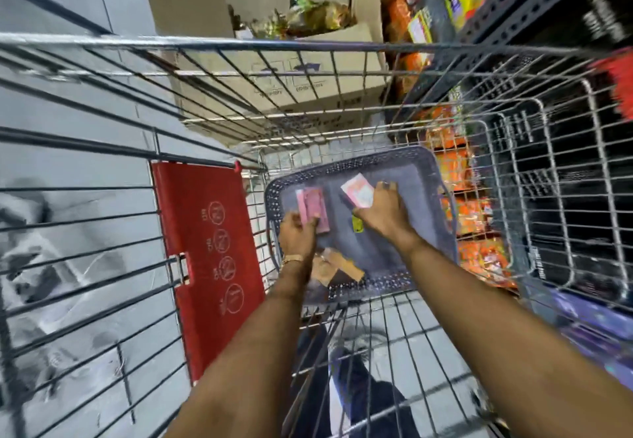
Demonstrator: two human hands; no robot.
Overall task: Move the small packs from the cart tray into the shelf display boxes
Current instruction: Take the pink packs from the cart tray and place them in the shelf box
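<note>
- You are looking down into a wire cart (308, 71), with both bare forearms reaching in over its near edge.
- A grey tray (424, 177) with a perforated rim sits on the cart floor, towards the far end.
- Your left hand (297, 232) is closed around the near end of a stack of pink packs (311, 202), which lies on the left part of the tray floor.
- A gold band (292, 259) circles your left wrist.
- Your right hand (383, 210) lies fingers-down on a white and pink pack (356, 192) at the tray's far middle; the picture is blurred here, so it looks like a grasp, but you cannot tell for certain.
- A small yellow pack (357, 226) lies on the tray floor just beside your right thumb.
- Some brown packs (337, 266) lie at the near edge of the tray, between your two wrists.
- A red flap (205, 249) with white circular symbols stands along the left side of the cart.
- A cardboard box (274, 71) with its flaps up stands on the floor beyond the cart.
- On the right, dark shelves (534, 9) hold orange and yellow bags (469, 198), seen through the cart wires.
</note>
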